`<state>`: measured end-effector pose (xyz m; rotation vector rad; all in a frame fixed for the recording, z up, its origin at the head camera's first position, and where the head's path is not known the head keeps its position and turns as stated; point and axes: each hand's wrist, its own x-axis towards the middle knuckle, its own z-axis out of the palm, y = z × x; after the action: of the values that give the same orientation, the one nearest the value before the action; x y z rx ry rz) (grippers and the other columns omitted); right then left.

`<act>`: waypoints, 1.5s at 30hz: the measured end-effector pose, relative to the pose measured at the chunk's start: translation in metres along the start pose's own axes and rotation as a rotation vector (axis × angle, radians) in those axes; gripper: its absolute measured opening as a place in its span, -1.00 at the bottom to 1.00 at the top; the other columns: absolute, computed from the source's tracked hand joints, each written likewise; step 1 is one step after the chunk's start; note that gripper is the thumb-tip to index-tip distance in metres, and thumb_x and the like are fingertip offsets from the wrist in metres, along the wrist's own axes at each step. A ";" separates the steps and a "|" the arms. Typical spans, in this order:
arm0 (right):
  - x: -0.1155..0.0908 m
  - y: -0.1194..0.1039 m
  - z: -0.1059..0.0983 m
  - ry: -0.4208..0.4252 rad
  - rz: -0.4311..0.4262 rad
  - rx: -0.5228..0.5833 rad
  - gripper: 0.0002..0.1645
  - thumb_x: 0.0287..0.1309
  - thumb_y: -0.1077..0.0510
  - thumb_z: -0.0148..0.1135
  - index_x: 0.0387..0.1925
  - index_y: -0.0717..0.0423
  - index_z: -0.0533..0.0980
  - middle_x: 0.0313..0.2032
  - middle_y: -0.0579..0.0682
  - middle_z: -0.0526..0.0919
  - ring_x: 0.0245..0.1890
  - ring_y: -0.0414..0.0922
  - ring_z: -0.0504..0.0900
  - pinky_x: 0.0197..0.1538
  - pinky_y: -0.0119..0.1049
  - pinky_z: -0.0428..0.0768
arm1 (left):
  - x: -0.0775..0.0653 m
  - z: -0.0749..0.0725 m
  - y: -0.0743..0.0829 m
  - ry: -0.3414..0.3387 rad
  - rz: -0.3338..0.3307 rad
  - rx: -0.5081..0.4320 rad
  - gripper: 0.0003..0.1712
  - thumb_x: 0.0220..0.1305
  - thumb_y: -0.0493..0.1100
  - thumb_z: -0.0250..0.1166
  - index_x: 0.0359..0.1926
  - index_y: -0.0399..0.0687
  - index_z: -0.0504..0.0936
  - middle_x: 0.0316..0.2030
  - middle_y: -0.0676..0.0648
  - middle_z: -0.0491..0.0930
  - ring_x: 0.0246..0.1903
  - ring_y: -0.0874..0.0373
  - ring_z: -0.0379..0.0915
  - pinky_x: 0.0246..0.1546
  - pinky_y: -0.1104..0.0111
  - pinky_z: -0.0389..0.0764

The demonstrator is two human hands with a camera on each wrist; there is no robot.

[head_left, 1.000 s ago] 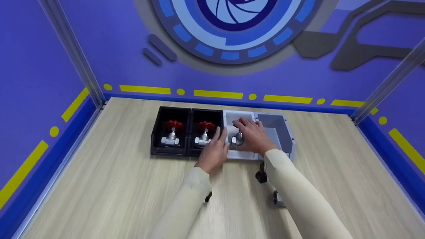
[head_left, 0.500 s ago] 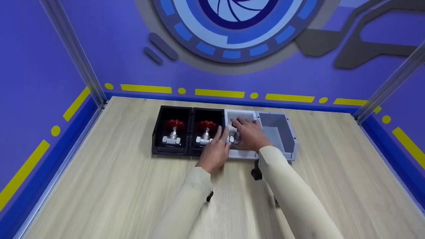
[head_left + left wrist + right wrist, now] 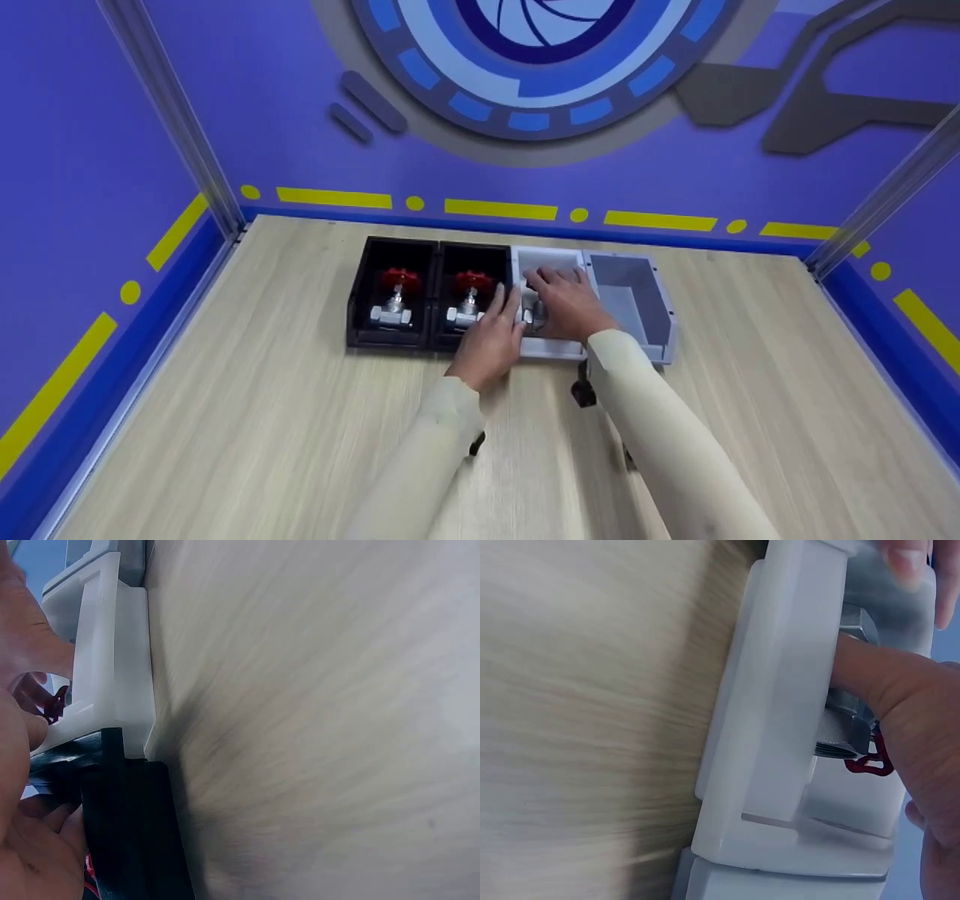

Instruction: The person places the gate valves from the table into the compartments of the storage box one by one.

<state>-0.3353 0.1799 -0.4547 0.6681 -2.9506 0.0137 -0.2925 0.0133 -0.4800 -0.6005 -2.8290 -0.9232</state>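
My right hand [image 3: 571, 306] reaches into the white bin [image 3: 551, 349] and grips a metal valve [image 3: 838, 736]. The valve's red handwheel [image 3: 874, 759] is mostly covered by the hand. With fairly straight fingers, my left hand [image 3: 487, 343] lies over the adjoining walls of the white bin and the right-hand black bin [image 3: 445, 342]. Its thumb tip is on the white side, while some fingers reach into the black bin. In that black bin stands a valve [image 3: 469, 304] with a red handwheel, partly behind the left hand.
The left-hand black bin [image 3: 386, 343] contains another red-wheeled valve [image 3: 396, 301]. At the right end of the row stands a grey bin [image 3: 658, 300]. All of them sit on the wooden table [image 3: 285, 420], in front of a blue wall [image 3: 487, 180].
The right hand has shifted slightly left with the valve inside the white bin, and the valve's red handwheel is now more hidden. The left hand has stayed on the bin walls.
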 end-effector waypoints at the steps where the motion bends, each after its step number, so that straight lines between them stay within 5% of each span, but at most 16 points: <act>1: 0.000 0.000 0.000 -0.001 0.002 -0.002 0.06 -0.18 -0.18 0.55 0.37 -0.03 0.29 0.22 0.15 0.47 0.25 0.17 0.44 0.36 0.30 0.18 | 0.000 0.000 0.000 -0.002 0.000 0.001 -0.30 0.43 -0.08 0.08 0.50 -0.04 0.09 0.47 -0.27 0.09 0.05 -0.18 0.56 0.10 0.10 0.55; 30: -0.003 0.003 0.005 0.067 -0.015 0.008 -0.04 -0.27 -0.20 0.58 0.21 0.04 0.45 0.09 0.10 0.60 0.08 0.10 0.61 0.32 0.39 0.14 | 0.000 0.001 -0.002 0.014 0.014 -0.002 -0.31 0.43 -0.09 0.08 0.49 -0.06 0.11 0.45 -0.30 0.11 -0.08 -0.19 0.62 0.03 0.10 0.58; 38: -0.007 0.008 -0.002 0.063 0.014 0.051 0.00 -0.33 -0.27 0.59 0.19 0.04 0.48 0.14 0.10 0.61 0.17 0.08 0.55 0.34 0.40 0.08 | 0.000 0.004 -0.002 0.021 0.018 -0.001 -0.32 0.42 -0.09 0.09 0.48 -0.07 0.13 0.45 -0.30 0.13 -0.08 -0.20 0.62 0.03 0.09 0.57; 45: -0.015 0.008 -0.014 0.088 0.008 0.074 -0.09 -0.25 -0.12 0.60 0.20 0.05 0.48 0.13 0.08 0.62 0.18 0.07 0.55 0.40 0.33 0.05 | 0.002 0.003 -0.002 -0.004 0.003 -0.010 -0.31 0.44 -0.08 0.06 0.50 -0.03 0.08 0.47 -0.28 0.07 -0.03 -0.19 0.60 0.03 0.08 0.58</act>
<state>-0.3236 0.1941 -0.4423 0.6480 -2.8807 0.1494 -0.2947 0.0141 -0.4831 -0.6091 -2.8278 -0.9374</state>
